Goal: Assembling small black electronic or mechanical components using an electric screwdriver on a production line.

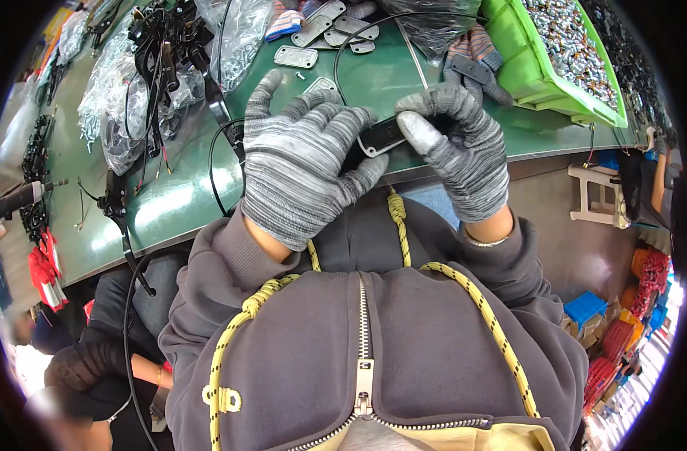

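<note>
Both my hands wear grey-and-white striped knit gloves and meet over the front edge of the green workbench (pixel 185 207). Between them is a small black rectangular housing (pixel 381 137) with a silvery rim and a hole at its near corner. My right hand (pixel 464 143) pinches its right end with thumb and fingers. At the left end, the thumb and forefinger of my left hand (pixel 306 161) close around it, while the other fingers stay spread. A thin black cable (pixel 340 68) arcs above the housing; where it joins is hidden. Just beyond my left fingers lies a silver cover plate (pixel 296 56).
Several more plates (pixel 351 28) lie farther back. Black brake levers with cables (pixel 163 60) and plastic bags of screws (pixel 118 90) crowd the left. A green bin (pixel 524 64) of small metal parts stands at the right, near striped gloves (pixel 479 49). Another person's arm (pixel 148 370) shows lower left.
</note>
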`<state>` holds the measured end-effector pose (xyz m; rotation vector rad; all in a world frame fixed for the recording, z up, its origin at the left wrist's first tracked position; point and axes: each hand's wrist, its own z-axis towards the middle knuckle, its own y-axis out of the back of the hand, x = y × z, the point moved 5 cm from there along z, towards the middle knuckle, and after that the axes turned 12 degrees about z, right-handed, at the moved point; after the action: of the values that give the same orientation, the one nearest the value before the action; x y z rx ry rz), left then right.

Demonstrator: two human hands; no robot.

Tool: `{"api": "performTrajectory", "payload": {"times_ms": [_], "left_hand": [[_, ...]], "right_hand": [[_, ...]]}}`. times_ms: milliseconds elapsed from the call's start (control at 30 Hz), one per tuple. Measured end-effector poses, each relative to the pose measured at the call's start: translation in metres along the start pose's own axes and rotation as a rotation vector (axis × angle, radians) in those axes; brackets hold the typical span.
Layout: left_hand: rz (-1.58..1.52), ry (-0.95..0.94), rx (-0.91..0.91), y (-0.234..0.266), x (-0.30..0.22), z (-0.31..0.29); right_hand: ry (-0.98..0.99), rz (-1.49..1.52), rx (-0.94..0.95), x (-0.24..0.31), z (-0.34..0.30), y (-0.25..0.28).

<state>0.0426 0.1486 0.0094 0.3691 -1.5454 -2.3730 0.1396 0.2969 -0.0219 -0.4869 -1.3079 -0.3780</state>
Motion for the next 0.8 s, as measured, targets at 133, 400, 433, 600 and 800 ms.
{"api": "performTrajectory", "payload": {"times_ms": [133, 400, 433, 600, 800], "left_hand": [[-0.002, 0.034, 0.011, -0.001, 0.003, -0.001], [-0.036, 0.045, 0.042, -0.005, 0.005, -0.002], [-0.046, 0.047, 0.024, -0.004, 0.005, -0.002], [-0.053, 0.050, -0.001, -0.002, 0.004, -0.001], [-0.104, 0.095, -0.029, -0.002, 0.006, -0.002]], "right_hand": [[0.121, -0.199, -0.031, -0.010, 0.006, 0.002], [-0.006, -0.359, 0.013, 0.005, 0.021, -0.011], [0.038, -0.363, -0.007, 0.004, 0.020, -0.015], [0.451, -0.565, -0.162, -0.001, 0.013, -0.026], [0.329, -0.414, -0.096, 0.011, 0.036, 0.010]]}}
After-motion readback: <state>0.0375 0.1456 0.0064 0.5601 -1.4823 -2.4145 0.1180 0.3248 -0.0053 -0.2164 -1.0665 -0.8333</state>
